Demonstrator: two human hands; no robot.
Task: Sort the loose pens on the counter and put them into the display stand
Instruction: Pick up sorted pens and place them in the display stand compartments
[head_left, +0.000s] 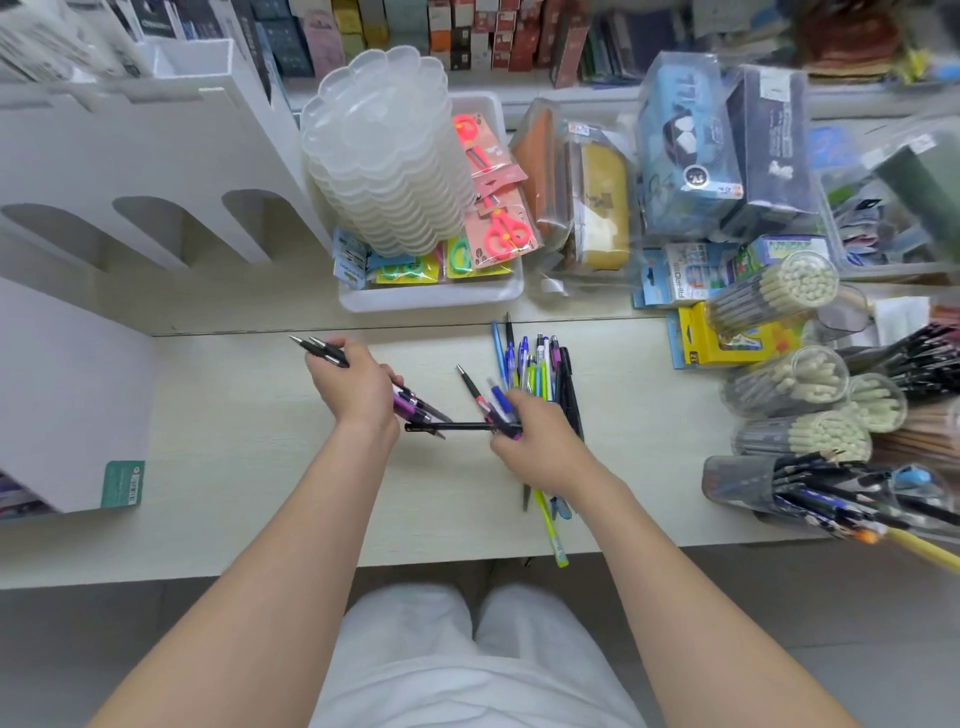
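Mid-sort: a bundle is gripped in the left hand, a black pen pinched by the right hand off the pile; stand loading likely due next.

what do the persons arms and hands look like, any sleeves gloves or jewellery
Both arms are bare from the bottom edge of the view up to the wrists, with no sleeves in view. The left hand and right hand wear no gloves, and no rings, watch or bracelets show. Nothing is marked or written on them.
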